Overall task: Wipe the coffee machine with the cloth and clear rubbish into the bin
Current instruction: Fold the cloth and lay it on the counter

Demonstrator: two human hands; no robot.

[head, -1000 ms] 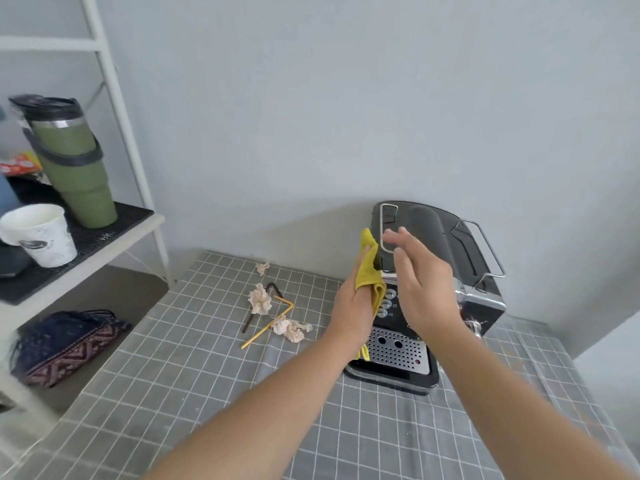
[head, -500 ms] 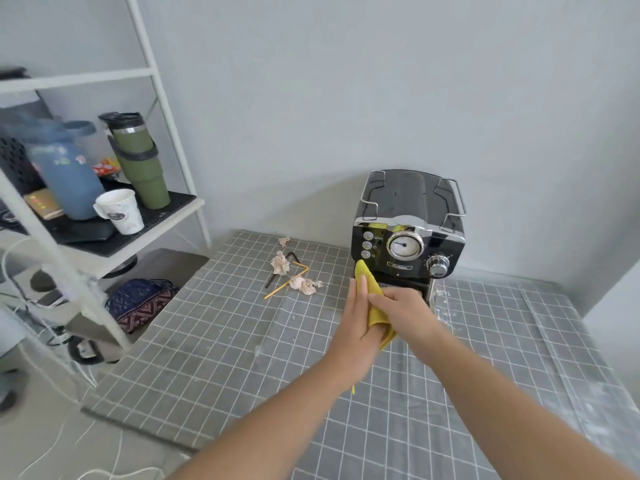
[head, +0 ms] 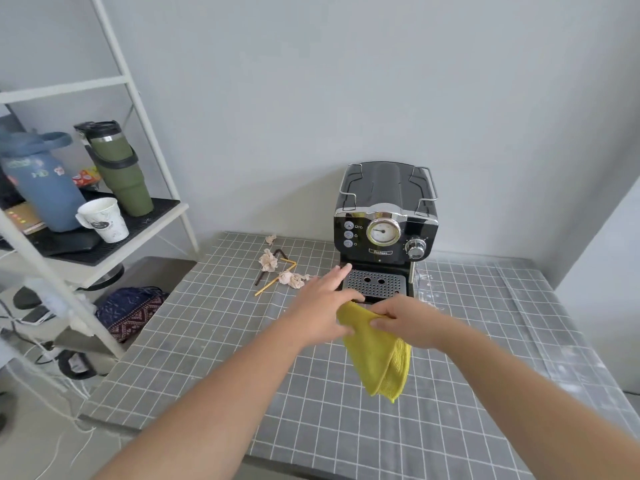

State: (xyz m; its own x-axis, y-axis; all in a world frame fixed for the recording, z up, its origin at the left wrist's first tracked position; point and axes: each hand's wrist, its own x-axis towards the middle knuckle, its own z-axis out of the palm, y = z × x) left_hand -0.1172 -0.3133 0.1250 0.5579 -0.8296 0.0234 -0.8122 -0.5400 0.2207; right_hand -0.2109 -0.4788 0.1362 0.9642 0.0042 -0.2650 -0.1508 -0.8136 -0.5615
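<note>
A black and chrome coffee machine (head: 385, 216) stands at the back of the grey checked table (head: 346, 427), against the wall. My right hand (head: 407, 318) pinches the top of a yellow cloth (head: 377, 358), which hangs down in front of the machine's drip tray. My left hand (head: 323, 306) is beside the cloth with fingers stretched out flat toward the tray's left corner, holding nothing. Crumpled paper scraps (head: 292, 279) lie with a yellow straw (head: 273, 282) and a dark stick (head: 266, 266) left of the machine. No bin shows.
A white shelf frame (head: 114, 81) stands left of the table, carrying a green tumbler (head: 119, 168), a blue jug (head: 41, 185) and a paper cup (head: 104, 220). A patterned bag (head: 133, 310) and cables lie on the floor beneath. Another pale wall rises at the right.
The view has pulled back from the machine. The cloth passed from my left hand to my right hand and now hangs low. My left hand let go and spread flat.
</note>
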